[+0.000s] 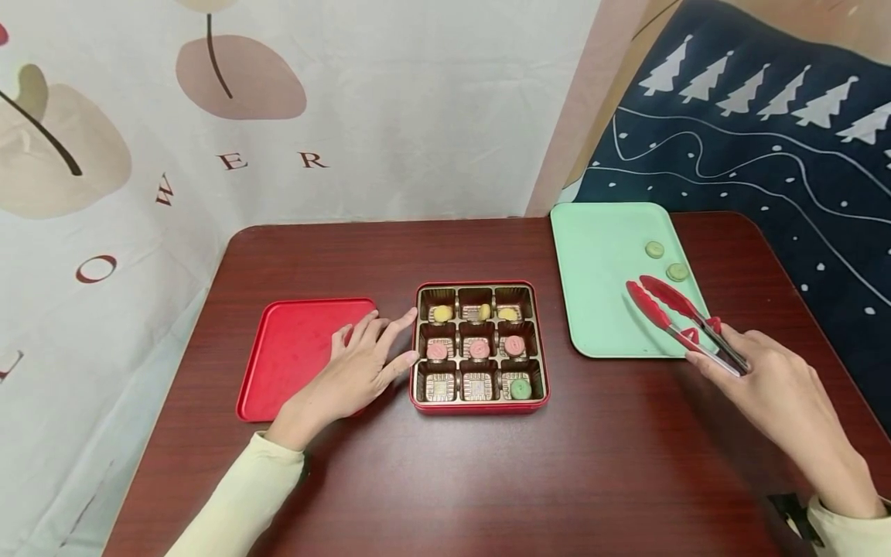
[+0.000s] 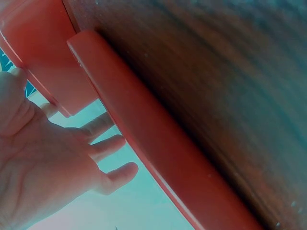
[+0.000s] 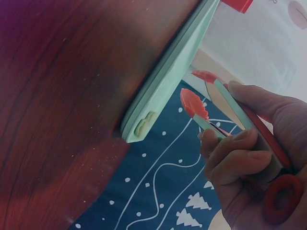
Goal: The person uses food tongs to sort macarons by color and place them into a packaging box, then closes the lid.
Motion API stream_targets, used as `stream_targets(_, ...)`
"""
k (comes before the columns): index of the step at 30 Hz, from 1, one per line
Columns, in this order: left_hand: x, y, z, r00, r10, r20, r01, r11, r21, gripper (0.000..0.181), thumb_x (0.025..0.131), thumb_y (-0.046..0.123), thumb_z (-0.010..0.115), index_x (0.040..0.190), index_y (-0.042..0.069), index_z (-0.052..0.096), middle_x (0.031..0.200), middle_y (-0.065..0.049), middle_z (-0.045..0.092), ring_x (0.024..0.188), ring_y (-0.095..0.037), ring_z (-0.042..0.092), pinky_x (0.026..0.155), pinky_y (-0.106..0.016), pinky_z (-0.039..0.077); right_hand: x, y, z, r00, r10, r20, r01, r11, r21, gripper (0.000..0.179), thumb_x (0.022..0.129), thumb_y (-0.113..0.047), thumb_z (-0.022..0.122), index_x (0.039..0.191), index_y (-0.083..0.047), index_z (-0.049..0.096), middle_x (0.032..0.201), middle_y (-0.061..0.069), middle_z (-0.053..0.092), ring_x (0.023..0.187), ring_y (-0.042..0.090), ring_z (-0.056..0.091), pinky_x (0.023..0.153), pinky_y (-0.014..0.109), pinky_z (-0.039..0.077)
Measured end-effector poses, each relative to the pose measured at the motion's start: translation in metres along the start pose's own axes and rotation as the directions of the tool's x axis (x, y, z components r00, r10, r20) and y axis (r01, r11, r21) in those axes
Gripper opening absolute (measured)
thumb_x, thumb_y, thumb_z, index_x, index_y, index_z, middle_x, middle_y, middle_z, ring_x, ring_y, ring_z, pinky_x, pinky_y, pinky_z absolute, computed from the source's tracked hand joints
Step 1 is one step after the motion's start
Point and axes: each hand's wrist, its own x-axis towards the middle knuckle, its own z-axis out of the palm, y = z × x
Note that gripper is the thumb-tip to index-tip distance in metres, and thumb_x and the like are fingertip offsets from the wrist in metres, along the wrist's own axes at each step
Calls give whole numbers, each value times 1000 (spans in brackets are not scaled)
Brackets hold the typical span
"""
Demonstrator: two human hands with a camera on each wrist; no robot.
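Note:
My left hand, fingers spread, has its thumb and index finger at the left side of a red box; its other fingers reach over a red square lid. Gold compartments divide the box. Yellow round pieces lie in the back row, pink ones in the middle row, and a green one at front right. My right hand grips metal tongs with red tips, spread apart over the mint-green tray. Nothing is between the tips. Two green discs lie near the tray's right edge.
Everything stands on a dark red-brown wooden table. Behind it hangs a pale printed cloth. At the right is a dark blue cloth with white trees. The tray reaches the table's back edge.

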Motion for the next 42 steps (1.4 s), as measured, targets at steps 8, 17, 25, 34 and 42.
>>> stream_targets(8,1,-2,1,1000,-10,17,10,1000,-2,70,113,49,56,174,26,30,150,-20,51,158,-49,25,117,-73,14,4,10,0,1000,9,-6,-9,1000,-20,70,93,-29,88,138,18,62,91,23,64,67,33,53,53,41,37)
stream_targets(17,4,-2,3,1000,-5,24,5,1000,-10,71,112,50,56,174,26,29,152,-19,50,158,-49,24,117,-73,13,9,20,-2,1000,9,-21,-11,998,-61,67,94,-27,87,134,21,62,85,25,60,66,35,51,51,42,37)
stream_targets(25,1,-6,4,1000,-4,13,5,1000,-9,71,113,49,56,174,25,29,150,-19,50,157,-51,25,115,-73,14,13,24,2,1000,2,-31,-4,998,-59,63,94,-26,87,133,19,64,77,12,54,63,29,45,51,40,34)
stream_targets(34,0,-7,6,1000,-2,10,2,1000,-8,70,113,49,56,174,26,29,149,-19,51,157,-51,25,115,-73,14,14,27,1,998,-11,-54,8,998,-59,49,93,-23,88,120,13,68,74,10,49,59,25,41,48,36,30)
stream_targets(42,1,-6,6,1000,12,-3,-12,1000,-8,68,113,46,56,173,25,30,149,-19,52,156,-51,26,115,-73,15,17,30,0,998,4,-62,-8,998,-58,56,94,-25,87,129,14,66,77,15,54,62,29,46,48,39,32)
